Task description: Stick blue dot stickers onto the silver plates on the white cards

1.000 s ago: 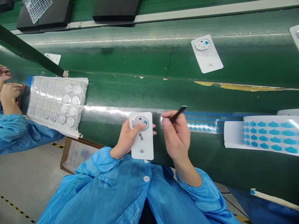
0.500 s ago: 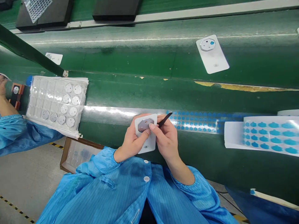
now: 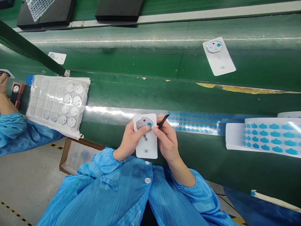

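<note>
A white card (image 3: 146,146) with a silver octagonal piece near its top is held upright in front of my body. My left hand (image 3: 129,136) grips its left side, thumb on the silver piece beside a small blue dot. My right hand (image 3: 168,139) pinches the card's right edge with the thumb and holds a black pointed tool (image 3: 164,121) between its fingers. Behind the right hand lies a clear strip (image 3: 192,122) with rows of blue stickers.
At left, a clear tray (image 3: 57,100) holds several silver discs; beyond it is another person's hand (image 3: 3,84). A similar white card (image 3: 222,59) lies at the back right. A blue-dotted sheet (image 3: 270,135) lies right. A green bar (image 3: 33,48) crosses upper left.
The card has turned to face the camera more squarely. The blue dot on its silver piece now shows beside my thumbs. On the belt, the far card has shifted slightly right.
</note>
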`<action>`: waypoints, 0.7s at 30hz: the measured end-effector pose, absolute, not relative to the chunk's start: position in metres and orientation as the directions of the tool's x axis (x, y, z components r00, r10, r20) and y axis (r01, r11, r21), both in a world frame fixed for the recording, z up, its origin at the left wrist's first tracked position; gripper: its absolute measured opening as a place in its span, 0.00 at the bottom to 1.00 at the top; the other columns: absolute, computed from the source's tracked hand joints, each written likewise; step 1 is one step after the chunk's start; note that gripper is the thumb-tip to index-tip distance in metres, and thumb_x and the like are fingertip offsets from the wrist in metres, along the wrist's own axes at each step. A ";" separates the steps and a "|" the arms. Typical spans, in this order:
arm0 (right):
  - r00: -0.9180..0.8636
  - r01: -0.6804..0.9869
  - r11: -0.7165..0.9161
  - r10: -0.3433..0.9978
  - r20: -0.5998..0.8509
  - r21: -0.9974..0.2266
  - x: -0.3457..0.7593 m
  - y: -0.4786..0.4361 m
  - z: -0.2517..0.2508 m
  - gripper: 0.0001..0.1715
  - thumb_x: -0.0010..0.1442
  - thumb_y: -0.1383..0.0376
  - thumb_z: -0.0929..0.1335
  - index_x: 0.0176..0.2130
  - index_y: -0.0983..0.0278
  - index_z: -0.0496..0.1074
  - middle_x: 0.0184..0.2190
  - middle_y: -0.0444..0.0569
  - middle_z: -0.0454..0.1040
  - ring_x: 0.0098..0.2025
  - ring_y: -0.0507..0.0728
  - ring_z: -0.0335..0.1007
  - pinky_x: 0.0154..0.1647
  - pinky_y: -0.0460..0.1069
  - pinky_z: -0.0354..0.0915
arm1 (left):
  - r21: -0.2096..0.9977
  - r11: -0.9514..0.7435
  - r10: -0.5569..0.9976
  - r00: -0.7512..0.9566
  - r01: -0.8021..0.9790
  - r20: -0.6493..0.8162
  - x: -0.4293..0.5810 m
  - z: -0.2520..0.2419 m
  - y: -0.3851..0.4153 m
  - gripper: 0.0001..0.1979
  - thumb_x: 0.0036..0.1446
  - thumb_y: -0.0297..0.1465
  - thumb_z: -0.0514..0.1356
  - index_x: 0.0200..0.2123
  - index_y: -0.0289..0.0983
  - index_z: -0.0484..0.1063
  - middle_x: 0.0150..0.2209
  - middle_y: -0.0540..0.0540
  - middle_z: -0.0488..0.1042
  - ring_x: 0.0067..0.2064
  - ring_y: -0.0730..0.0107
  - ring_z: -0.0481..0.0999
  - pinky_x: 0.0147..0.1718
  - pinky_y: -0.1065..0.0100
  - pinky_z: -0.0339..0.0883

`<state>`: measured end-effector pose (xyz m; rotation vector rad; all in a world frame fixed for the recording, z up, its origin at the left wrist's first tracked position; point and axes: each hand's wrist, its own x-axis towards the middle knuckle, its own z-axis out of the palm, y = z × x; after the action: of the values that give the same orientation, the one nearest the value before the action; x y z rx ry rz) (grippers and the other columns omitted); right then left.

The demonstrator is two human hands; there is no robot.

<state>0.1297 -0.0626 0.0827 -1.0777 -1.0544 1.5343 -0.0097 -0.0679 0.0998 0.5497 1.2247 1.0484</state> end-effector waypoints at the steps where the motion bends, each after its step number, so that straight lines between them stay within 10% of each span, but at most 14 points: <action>1: -0.169 -0.197 -0.176 0.975 -0.143 -0.965 0.129 -0.063 0.083 0.11 0.71 0.53 0.68 0.47 0.56 0.74 0.41 0.47 0.70 0.41 0.59 0.67 0.42 0.53 0.66 | 0.829 0.445 0.876 -0.028 -0.337 -0.482 -0.010 0.100 -0.068 0.18 0.54 0.42 0.74 0.39 0.35 0.76 0.35 0.47 0.77 0.34 0.70 0.74 0.33 0.70 0.69; 9: -0.230 0.037 -0.077 0.970 -0.083 -0.996 0.124 -0.065 0.083 0.17 0.72 0.54 0.68 0.57 0.56 0.71 0.48 0.50 0.70 0.44 0.59 0.68 0.44 0.55 0.67 | 0.846 0.314 0.859 -0.251 -0.431 -0.447 -0.027 0.103 -0.053 0.18 0.51 0.38 0.75 0.40 0.34 0.76 0.34 0.46 0.81 0.32 0.66 0.81 0.33 0.68 0.75; 14: -0.391 0.105 -0.056 0.916 -0.093 -0.993 0.119 -0.062 0.084 0.18 0.73 0.54 0.68 0.33 0.61 0.69 0.32 0.45 0.65 0.32 0.55 0.61 0.32 0.51 0.59 | 0.884 0.199 0.821 -0.421 -0.424 -0.387 -0.050 0.103 -0.038 0.23 0.53 0.40 0.74 0.48 0.36 0.75 0.40 0.43 0.83 0.35 0.60 0.85 0.34 0.66 0.77; 21: -0.417 0.116 -0.005 0.907 -0.053 -0.993 0.111 -0.062 0.089 0.22 0.74 0.52 0.66 0.31 0.61 0.65 0.31 0.44 0.63 0.31 0.54 0.59 0.30 0.51 0.57 | 0.900 0.171 0.829 -0.435 -0.402 -0.352 -0.063 0.100 -0.031 0.24 0.51 0.44 0.76 0.42 0.35 0.75 0.35 0.45 0.82 0.30 0.64 0.83 0.33 0.66 0.77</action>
<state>0.1111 -0.0618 0.0890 -1.0795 -1.5986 1.4914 -0.0633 -0.0310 0.0998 0.4449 1.4043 1.4933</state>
